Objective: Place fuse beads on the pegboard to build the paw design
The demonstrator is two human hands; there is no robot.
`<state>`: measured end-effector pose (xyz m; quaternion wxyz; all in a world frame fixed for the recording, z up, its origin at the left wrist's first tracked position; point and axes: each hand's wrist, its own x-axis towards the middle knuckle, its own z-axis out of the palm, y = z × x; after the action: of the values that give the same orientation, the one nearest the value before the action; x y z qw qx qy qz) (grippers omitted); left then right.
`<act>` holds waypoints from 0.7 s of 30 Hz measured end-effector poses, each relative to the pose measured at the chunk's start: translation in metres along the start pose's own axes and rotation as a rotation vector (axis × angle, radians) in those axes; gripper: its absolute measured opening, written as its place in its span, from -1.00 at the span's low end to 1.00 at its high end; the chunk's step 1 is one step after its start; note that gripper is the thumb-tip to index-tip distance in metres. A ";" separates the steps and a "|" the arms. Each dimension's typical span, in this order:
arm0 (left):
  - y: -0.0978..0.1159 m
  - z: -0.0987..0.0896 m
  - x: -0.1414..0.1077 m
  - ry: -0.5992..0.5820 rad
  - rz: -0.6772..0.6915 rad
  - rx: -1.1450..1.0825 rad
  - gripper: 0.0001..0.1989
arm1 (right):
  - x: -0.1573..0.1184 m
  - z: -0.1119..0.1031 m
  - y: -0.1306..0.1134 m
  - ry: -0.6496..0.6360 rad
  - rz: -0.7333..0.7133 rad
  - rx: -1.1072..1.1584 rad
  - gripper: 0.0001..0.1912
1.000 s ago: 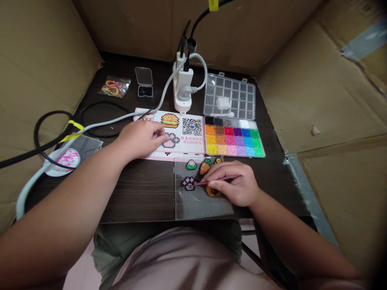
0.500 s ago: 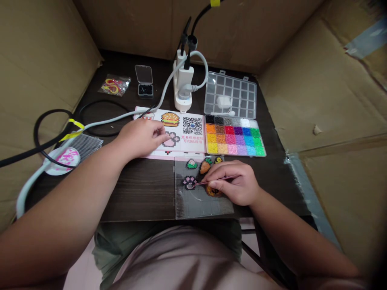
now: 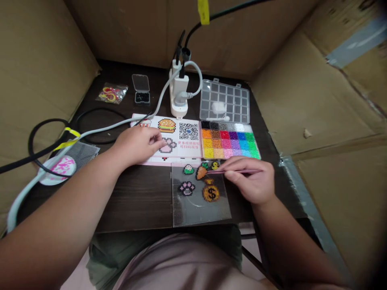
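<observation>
My right hand (image 3: 254, 177) pinches pink tweezers (image 3: 238, 172), whose tip points left over the orange carrot (image 3: 201, 172) of beads. The carrot is on a clear pegboard (image 3: 199, 215) at the table's front edge. Also on the board are a black-and-pink bead paw (image 3: 186, 188), a money bag (image 3: 211, 192) with a dollar sign, a green-and-white figure (image 3: 189, 169) and a small yellow duck (image 3: 215, 165). My left hand (image 3: 140, 143) rests on the printed pattern sheet (image 3: 189, 152), fingers loosely bent and thumb apart, beside the printed paw. Nothing shows in it.
A compartment box of coloured beads (image 3: 231, 141) lies behind the pegboard, its lid (image 3: 225, 94) folded back. A white power strip (image 3: 179, 106) with cables stands behind the sheet. Farther left are a small box of black beads (image 3: 142, 97), a plastic bag (image 3: 111, 93) and a round white-pink disc (image 3: 57, 170).
My right hand and the tweezers have moved up and right, from the bead paw to over the carrot, uncovering the money bag. My left hand stays on the sheet. The view has shifted slightly.
</observation>
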<state>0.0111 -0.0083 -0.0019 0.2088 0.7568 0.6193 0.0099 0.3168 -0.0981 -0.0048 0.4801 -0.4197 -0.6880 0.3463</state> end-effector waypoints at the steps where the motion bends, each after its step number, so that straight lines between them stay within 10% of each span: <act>1: 0.000 0.000 0.000 -0.002 0.001 -0.008 -0.68 | -0.001 -0.007 0.004 0.129 0.008 -0.069 -0.91; 6: -0.001 0.000 0.000 0.003 -0.007 -0.044 -0.68 | -0.002 -0.037 0.021 0.574 0.176 -0.380 -0.87; 21: -0.001 -0.001 -0.002 0.005 0.012 -0.041 -0.68 | 0.004 -0.035 0.016 0.455 0.345 -0.457 -0.81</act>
<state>0.0095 -0.0093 -0.0006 0.2226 0.7561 0.6149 0.0258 0.3533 -0.0851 -0.0067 0.4493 -0.6925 -0.5421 0.1572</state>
